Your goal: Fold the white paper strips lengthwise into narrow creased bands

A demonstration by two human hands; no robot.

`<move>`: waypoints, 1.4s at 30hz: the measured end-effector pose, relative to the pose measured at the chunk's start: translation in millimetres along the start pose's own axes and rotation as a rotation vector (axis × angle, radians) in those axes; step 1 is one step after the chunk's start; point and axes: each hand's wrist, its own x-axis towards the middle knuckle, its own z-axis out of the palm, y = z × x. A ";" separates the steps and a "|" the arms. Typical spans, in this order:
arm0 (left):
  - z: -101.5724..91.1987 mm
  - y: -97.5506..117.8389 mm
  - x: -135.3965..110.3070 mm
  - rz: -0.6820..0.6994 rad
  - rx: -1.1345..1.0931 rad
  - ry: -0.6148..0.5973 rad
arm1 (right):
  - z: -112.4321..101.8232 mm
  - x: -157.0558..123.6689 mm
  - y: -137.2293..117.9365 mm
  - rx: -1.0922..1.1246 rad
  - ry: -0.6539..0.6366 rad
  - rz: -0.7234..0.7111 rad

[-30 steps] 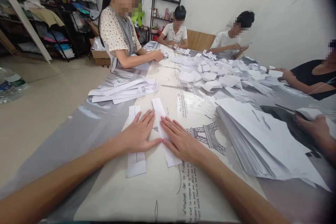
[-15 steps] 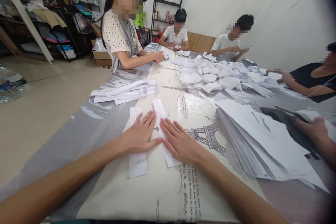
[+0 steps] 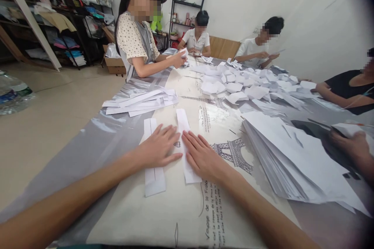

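Note:
Two folded white paper strips lie side by side on the printed tablecloth in front of me. Across the left paper strip [image 3: 155, 183] rests my left hand [image 3: 160, 146], palm down, its fingers spread toward the other strip. My right hand [image 3: 201, 153] lies flat on the right paper strip [image 3: 183, 120], fingers stretched forward along its right side. Neither hand grips anything. The left thumb tip reaches the edge of the right strip. Each strip is partly covered by a hand.
Beyond my hands at left lies a pile of folded strips [image 3: 143, 101]. A thick paper stack [image 3: 292, 155] sits to my right. Many folded paper pieces [image 3: 257, 91] cover the far right of the tablecloth [image 3: 131, 218]. Several people sit or stand around, handling paper.
The right strip has shifted slightly right and turned more upright. My left fingers have lifted and bent a little. The person at left has raised a piece of paper.

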 end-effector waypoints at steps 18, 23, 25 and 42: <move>-5.9 -10.5 7.5 0.520 0.094 0.248 | -0.8 -6.3 20.2 0.054 0.001 -0.024; -7.5 -10.8 6.9 0.498 0.052 0.231 | 0.9 -6.8 21.7 0.053 0.028 -0.044; -9.2 -10.2 7.2 0.489 0.064 0.198 | 1.3 -7.1 21.6 0.054 0.018 -0.044; -12.6 -10.0 9.7 0.450 0.006 0.141 | 8.0 -6.8 18.7 0.039 0.040 -0.056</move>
